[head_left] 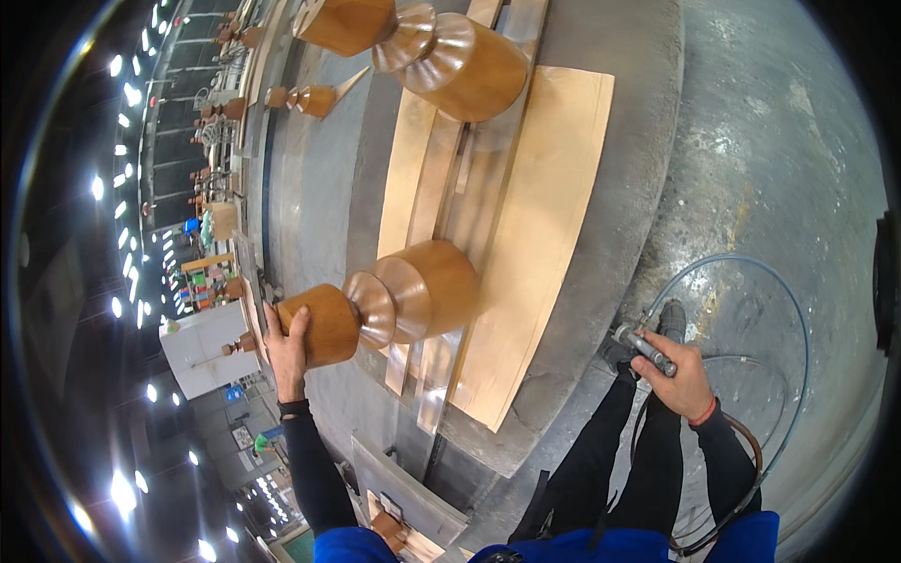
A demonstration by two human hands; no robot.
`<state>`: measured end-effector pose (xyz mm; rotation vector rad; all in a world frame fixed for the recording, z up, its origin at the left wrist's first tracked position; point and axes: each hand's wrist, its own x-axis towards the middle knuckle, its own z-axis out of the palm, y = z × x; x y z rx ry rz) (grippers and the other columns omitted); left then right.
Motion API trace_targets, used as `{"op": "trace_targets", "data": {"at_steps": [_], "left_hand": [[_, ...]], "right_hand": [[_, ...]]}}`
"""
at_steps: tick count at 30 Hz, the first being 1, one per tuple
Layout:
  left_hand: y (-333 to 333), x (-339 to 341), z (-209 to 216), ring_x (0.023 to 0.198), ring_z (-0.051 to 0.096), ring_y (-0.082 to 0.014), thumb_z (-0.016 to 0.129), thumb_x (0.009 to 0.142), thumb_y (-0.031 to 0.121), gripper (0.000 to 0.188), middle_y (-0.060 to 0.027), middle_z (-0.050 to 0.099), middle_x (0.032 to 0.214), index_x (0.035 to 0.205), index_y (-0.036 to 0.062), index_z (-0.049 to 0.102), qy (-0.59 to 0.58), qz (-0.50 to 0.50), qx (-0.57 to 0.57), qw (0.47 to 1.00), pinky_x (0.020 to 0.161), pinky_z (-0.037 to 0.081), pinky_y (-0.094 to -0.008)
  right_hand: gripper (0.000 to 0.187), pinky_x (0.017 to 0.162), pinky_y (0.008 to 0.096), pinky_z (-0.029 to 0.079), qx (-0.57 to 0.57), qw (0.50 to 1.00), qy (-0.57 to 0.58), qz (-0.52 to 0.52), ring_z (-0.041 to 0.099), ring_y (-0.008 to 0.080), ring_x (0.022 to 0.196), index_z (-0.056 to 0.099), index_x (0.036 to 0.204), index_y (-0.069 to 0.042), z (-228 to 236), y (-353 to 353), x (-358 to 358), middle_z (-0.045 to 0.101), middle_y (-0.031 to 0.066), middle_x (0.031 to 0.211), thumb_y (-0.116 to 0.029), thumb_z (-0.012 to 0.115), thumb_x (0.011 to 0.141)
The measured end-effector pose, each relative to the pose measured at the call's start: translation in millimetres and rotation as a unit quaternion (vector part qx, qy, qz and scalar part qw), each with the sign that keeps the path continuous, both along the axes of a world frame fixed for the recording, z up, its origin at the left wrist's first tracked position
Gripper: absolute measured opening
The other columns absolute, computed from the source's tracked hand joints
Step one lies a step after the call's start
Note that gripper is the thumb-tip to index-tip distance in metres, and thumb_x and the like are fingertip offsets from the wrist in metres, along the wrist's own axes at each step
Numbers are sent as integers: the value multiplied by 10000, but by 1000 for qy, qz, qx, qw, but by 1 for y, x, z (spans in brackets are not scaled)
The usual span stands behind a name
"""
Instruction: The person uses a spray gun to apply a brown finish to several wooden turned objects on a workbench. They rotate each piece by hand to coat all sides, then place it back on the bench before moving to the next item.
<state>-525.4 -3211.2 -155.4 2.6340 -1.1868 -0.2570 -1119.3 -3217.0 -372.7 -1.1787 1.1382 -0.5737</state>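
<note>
My left hand [287, 352] grips the end block of a glossy brown turned wooden leg [436, 291], thumb on its near face and fingers round the far edge. The leg has a blocky end, a narrow ringed neck and a wide rounded body, which rests on metal rails [488, 216]. Off to the right and low, my right hand [683, 380] is closed round a grey metal spray gun [652, 352], held apart from the leg. A thin blue-grey hose [805, 347] loops from the gun around my right forearm.
A second turned leg [469, 66] stands farther along the rails. Beneath them lies a pale board [554, 235] on a grey slab [648, 141]. Smaller wooden turned pieces [305, 98] and a white panel [202, 347] are at the left. Another person [263, 443] is far back.
</note>
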Motion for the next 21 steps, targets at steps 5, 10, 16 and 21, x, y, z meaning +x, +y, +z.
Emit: {"op": "trace_targets", "data": {"at_steps": [5,10,16,21], "left_hand": [[64,15,-19,1432,530,-276,819,976,337,1038,-233,485,1630,1686,-111,210,130,115,-97,980,1198,422,-374],[68,40,-38,1509,467,-294,762,991,367,929,-253,437,1669,1652,-118,324,52,93,-115,988,1259,336,-358],[78,66,-33,1520,454,-275,776,977,350,936,-246,408,1699,1656,-111,326,88,129,-142,978,1265,323,-353],[95,111,-24,1383,567,-240,697,1025,439,842,-164,581,1531,1652,-43,409,100,184,-141,968,1178,419,-350]], "right_hand": [[482,822,315,614,68,993,-77,51,806,194,895,721,1319,72,26,-37,28,811,184,1001,-151,872,920],[463,788,303,611,14,977,-200,71,793,163,869,724,1327,63,40,-44,68,810,154,967,-106,856,917],[462,834,347,620,43,997,18,68,799,198,940,725,1311,71,15,-43,91,812,219,1111,-107,862,907],[556,872,367,638,-67,963,-218,142,819,349,992,716,1308,65,47,-18,83,781,246,1234,-110,940,830]]}}
